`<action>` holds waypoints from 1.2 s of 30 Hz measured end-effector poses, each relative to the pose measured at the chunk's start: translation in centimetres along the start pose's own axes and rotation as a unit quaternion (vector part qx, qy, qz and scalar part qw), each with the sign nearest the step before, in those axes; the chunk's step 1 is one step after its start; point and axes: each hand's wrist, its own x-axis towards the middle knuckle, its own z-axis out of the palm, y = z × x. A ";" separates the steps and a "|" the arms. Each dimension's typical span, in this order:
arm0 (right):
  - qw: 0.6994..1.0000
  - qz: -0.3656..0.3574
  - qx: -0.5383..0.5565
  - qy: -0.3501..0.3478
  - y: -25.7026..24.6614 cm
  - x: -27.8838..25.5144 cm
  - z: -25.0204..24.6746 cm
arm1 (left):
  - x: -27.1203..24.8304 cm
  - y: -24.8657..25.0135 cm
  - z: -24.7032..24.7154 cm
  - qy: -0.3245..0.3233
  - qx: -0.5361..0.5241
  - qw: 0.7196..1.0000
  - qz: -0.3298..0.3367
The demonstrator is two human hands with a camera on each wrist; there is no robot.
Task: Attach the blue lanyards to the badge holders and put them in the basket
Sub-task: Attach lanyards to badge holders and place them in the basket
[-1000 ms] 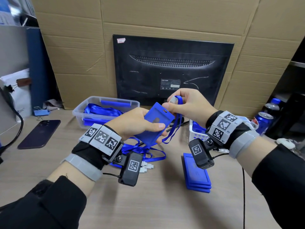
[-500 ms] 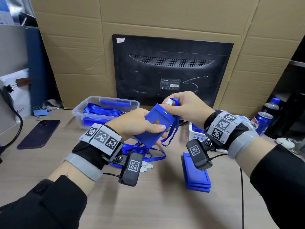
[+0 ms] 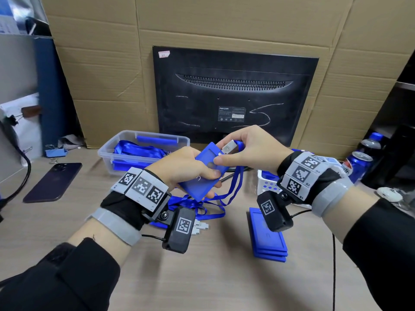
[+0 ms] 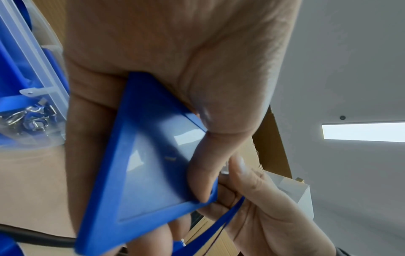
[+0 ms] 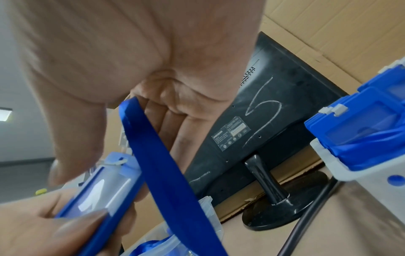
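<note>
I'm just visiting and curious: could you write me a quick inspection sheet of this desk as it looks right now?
Surface: wooden desk.
Job's things: badge holder in left hand; right hand pinches the lanyard clip; stack of holders; loose lanyards; clear tub; white basket.
Clutter: phone, soda can, bottle.
Grippers: both hands busy.
Cables: black cable.
Surroundings: monitor back, cardboard.

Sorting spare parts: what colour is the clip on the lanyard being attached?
The clip is pale grey-white, on a blue lanyard; the head view shows it best.
</note>
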 end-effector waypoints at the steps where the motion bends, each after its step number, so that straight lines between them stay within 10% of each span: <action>1: 1.000 -0.001 -0.013 0.003 0.1 0.1 0.1 | 0.0 -0.1 0.0 -0.003 0.006 1.000 -0.005; 36: 0.999 0.004 0.036 -0.028 1.2 0.2 -0.8 | -0.1 -0.5 -1.1 -0.019 0.058 0.998 -0.012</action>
